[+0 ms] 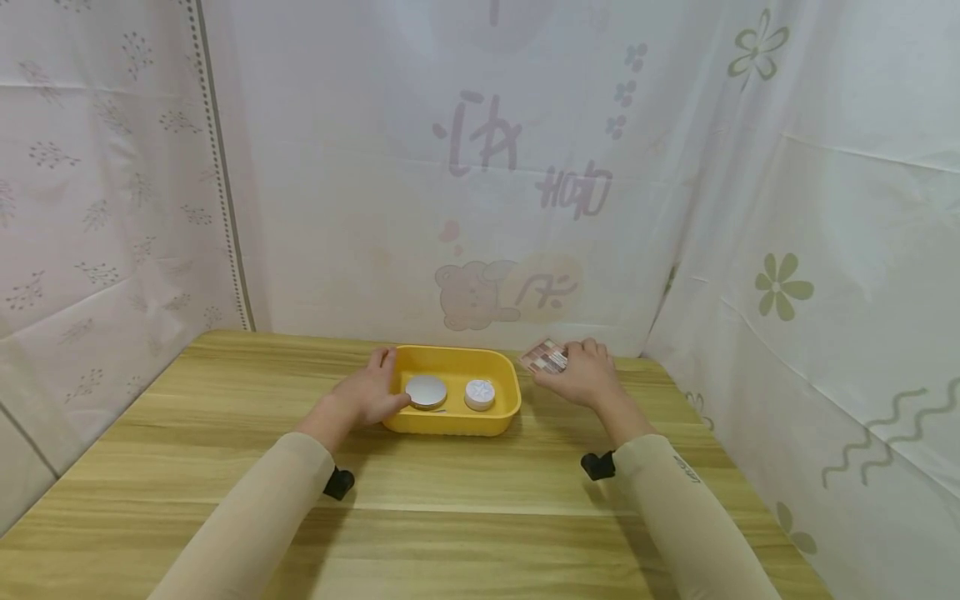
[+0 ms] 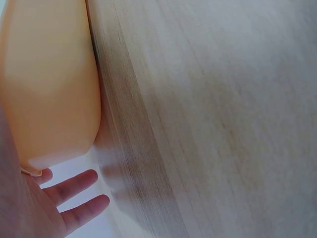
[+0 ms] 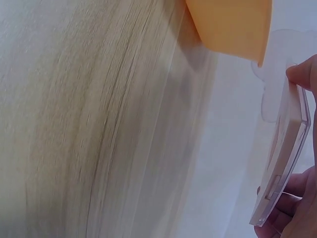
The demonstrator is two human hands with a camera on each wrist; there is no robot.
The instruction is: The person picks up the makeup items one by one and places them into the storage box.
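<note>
A yellow plastic basket (image 1: pixel 453 425) stands on the wooden table. My left hand (image 1: pixel 368 390) grips its left end, thumb over the near side and fingers at the far rim; in the left wrist view two fingers (image 2: pixel 84 210) stick out past the wall. Inside lie a round silver compact (image 1: pixel 427 391) and a smaller round white case (image 1: pixel 479 393) with a star on its lid. To the right of the basket, my right hand (image 1: pixel 583 375) holds an eyeshadow palette (image 1: pixel 544 357) of brown and pink pans, pinched by its edges above the table. Its clear cover shows in the right wrist view.
The wood-grain table (image 1: pixel 420 533) reaches to white printed curtains (image 1: pixel 360 208) at the back and both sides. A black wrist strap piece (image 1: pixel 340 482) sits under the left sleeve, another (image 1: pixel 597 466) at the right one.
</note>
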